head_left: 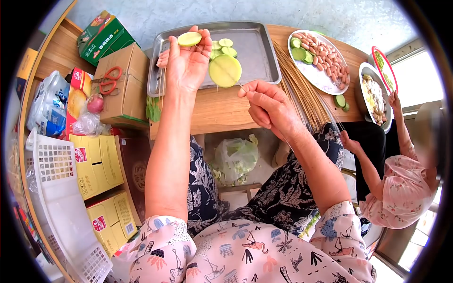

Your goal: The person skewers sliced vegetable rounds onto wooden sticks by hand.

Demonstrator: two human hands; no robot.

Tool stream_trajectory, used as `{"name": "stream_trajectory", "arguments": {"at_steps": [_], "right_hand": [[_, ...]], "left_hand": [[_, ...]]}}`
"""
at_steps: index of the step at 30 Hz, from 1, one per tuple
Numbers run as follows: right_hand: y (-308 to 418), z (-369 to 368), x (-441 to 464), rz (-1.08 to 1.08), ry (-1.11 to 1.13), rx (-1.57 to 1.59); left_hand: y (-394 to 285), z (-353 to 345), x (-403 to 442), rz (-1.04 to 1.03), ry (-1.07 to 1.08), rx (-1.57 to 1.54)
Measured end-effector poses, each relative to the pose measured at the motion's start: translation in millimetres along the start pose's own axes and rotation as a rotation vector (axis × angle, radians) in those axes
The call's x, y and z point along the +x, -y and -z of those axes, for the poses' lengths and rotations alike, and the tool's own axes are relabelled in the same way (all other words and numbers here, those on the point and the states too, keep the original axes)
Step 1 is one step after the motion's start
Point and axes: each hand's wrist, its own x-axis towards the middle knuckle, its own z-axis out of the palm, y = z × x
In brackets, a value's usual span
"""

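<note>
While tan wooden skewers (302, 92) lie right of the rectangular grey metal tray (255, 47), the loosely open left hand (189, 63) above it supports a round pale-green slice (189, 38); the right hand (271, 106) pinches a thin stick (242, 87) bearing a larger slice (225, 71) by the tray's edge.

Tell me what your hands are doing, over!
Left hand: palm up, cradling small green slice. Right hand: pinching skewer, bigger green slice at its end. Nothing seen blocking either hand.

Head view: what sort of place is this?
Likely a food-preparation corner, home or shop unclear: a metal tray with green slices, a plate of sausage-like pieces and thin skewers share one table.
</note>
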Motion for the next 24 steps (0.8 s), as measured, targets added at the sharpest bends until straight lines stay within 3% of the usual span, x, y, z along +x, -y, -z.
{"name": "stream_trajectory", "arguments": {"at_steps": [24], "right_hand": [[-12.5, -10.9, -2.3, 0.014, -0.017, -0.006]], "left_hand": [[2.7, -6.7, -3.6, 0.001, 0.066, -0.065]]}}
